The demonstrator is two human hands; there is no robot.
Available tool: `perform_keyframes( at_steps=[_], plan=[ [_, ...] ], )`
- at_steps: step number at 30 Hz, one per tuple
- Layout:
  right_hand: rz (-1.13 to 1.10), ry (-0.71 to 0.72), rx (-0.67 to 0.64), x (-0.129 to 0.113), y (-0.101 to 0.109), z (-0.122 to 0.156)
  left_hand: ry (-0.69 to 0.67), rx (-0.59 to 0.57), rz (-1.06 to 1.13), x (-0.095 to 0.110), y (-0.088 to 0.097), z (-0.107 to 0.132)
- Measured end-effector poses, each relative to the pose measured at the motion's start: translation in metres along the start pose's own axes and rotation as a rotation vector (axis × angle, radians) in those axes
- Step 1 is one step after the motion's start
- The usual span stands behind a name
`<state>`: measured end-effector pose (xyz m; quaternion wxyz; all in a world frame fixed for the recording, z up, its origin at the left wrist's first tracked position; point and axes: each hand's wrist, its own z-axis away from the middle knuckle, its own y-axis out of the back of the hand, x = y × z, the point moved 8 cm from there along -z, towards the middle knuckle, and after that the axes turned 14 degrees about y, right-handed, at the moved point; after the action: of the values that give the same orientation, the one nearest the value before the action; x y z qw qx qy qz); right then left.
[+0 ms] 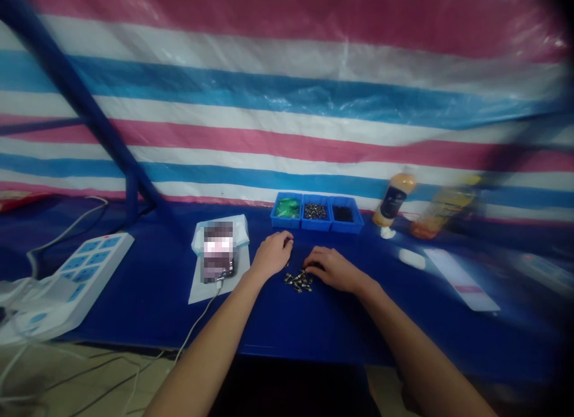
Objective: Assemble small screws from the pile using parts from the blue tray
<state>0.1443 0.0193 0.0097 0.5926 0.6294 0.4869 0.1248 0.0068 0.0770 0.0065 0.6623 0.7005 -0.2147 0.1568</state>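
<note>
The pile of small metal parts lies loose on the blue table, directly in front of me and between my forearms. My right hand is positioned at the upper right edge of the pile, palm down, fingers bent, fingertips at the nearest parts. Its grip is narrow; whether a part is held between the fingertips, I cannot tell. My left hand is positioned above and to the left of the pile, fingers curled inward and thumb side facing the right hand. Its fingertips are partly hidden, so I cannot tell what, if anything, they hold. The two hands are apart.

Beyond the hands, three blue trays stand side by side: the left tray contains green pieces, the middle tray contains small metallic pieces, and the right tray contains black pieces.

To the right of the trays are two bottles, both blurred, and a rounded white case. To my left, a phone with a cable attached rests on a packet; farther left is a white power strip. Striped sheeting forms the background
</note>
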Motion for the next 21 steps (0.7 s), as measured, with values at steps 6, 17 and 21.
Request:
perform_keyframes(
  at_steps=[6, 17, 21],
  plan=[
    [0.023, 0.004, 0.031, 0.003, 0.002, 0.001, 0.004, -0.001, -0.007, 0.000, 0.000, 0.000],
    [-0.016, -0.005, 0.257, 0.010, 0.015, 0.002, -0.010, 0.001, -0.011, 0.000, -0.001, 0.000],
    [-0.023, -0.058, 0.457, 0.017, 0.030, 0.007, 0.003, -0.004, -0.019, 0.000, -0.002, 0.000]
  ],
)
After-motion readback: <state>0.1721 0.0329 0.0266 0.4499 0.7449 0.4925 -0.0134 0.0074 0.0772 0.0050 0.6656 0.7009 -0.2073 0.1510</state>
